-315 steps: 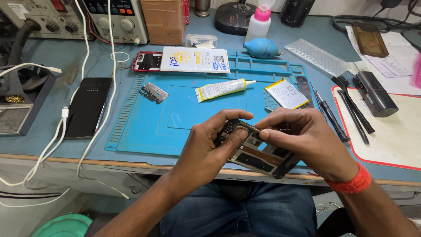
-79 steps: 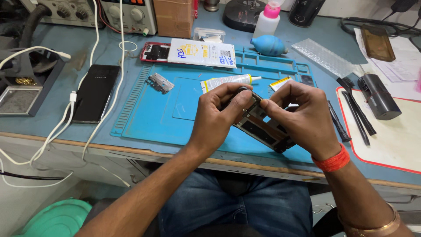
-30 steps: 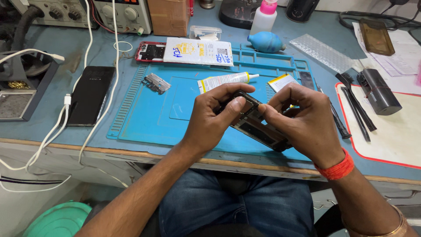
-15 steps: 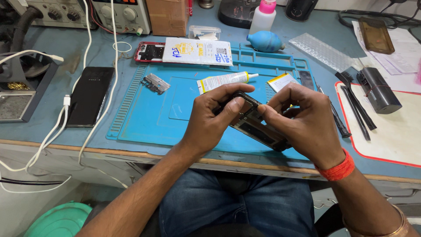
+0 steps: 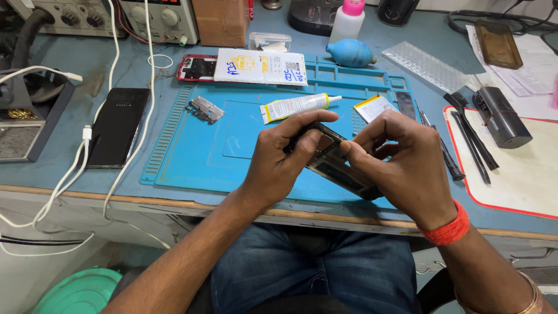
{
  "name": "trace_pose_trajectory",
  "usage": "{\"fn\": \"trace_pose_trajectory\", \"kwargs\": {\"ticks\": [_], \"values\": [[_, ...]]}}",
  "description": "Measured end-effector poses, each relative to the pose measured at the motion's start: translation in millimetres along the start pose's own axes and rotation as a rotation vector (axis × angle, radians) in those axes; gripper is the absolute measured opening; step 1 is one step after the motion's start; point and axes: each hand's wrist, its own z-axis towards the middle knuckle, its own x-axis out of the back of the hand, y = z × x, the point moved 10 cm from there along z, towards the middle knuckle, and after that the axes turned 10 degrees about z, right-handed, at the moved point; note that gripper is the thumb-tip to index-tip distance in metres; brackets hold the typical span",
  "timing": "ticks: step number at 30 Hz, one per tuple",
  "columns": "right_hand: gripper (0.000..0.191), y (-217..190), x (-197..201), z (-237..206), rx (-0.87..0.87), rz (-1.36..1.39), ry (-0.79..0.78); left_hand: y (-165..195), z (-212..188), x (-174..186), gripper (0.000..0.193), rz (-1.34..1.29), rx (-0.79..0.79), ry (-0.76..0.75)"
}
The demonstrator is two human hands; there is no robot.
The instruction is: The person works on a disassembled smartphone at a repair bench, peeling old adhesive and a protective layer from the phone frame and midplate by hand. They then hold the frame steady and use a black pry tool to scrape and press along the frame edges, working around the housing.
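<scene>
Both hands hold an opened dark phone body (image 5: pixel 337 166) above the front edge of a blue work mat (image 5: pixel 203 151). My left hand (image 5: pixel 285 154) grips its upper left end, thumb on the near side and fingers curled over the top. My right hand (image 5: pixel 401 166) covers the right part, its fingertips pressing on the inner face near the middle. Most of the phone's right end is hidden under that hand. A red band circles my right wrist.
On the mat lie a glue tube (image 5: pixel 296 106), a small metal part (image 5: pixel 204 109), a yellow-white battery (image 5: pixel 375 107) and a red phone frame under a white packet (image 5: pixel 261 65). A black phone (image 5: pixel 119 125) on a white cable lies left. Tweezers and brushes (image 5: pixel 465 136) sit right.
Since the earliest frame both hands have lifted the phone body slightly farther over the mat. In the last second the hands barely move; the fingertips shift a little on the phone.
</scene>
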Motion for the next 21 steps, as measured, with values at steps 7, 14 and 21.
{"fn": "trace_pose_trajectory", "kwargs": {"ticks": [7, 14, 21], "values": [[0.015, -1.4, -0.8, -0.8, 0.006, 0.010, 0.008, -1.7, 0.6, 0.5, 0.025, -0.025, -0.002, 0.022], [0.014, -4.0, -1.9, -0.3, 0.027, -0.025, 0.006, 5.7, -0.2, 4.1, 0.027, 0.092, -0.054, 0.058], [0.015, -8.6, -4.8, -3.1, 0.080, -0.040, -0.001, 7.7, -3.4, 4.6, 0.026, 0.155, -0.067, 0.101]]}}
